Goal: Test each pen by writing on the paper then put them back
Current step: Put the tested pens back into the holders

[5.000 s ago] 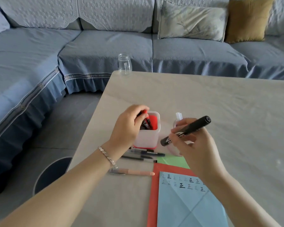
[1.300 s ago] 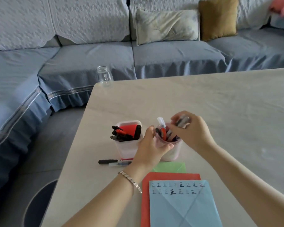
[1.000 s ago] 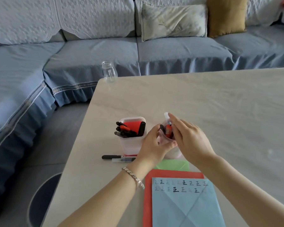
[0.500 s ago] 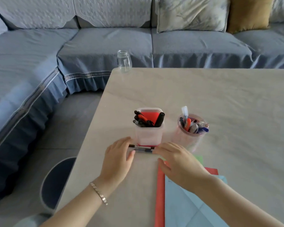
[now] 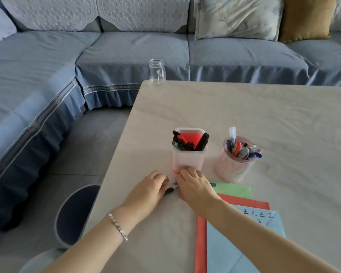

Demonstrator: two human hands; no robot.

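While your left hand [image 5: 150, 191] and right hand [image 5: 195, 189] curl round the black pen [image 5: 171, 189] lying flat just before the square pen holder [image 5: 188, 160], a hasty lift could topple that holder.

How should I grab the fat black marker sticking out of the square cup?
Pinch the fat black marker by its top end, coming from above. It stands tilted in the square cup, and only that part pokes over the rim, clear of the other pens.
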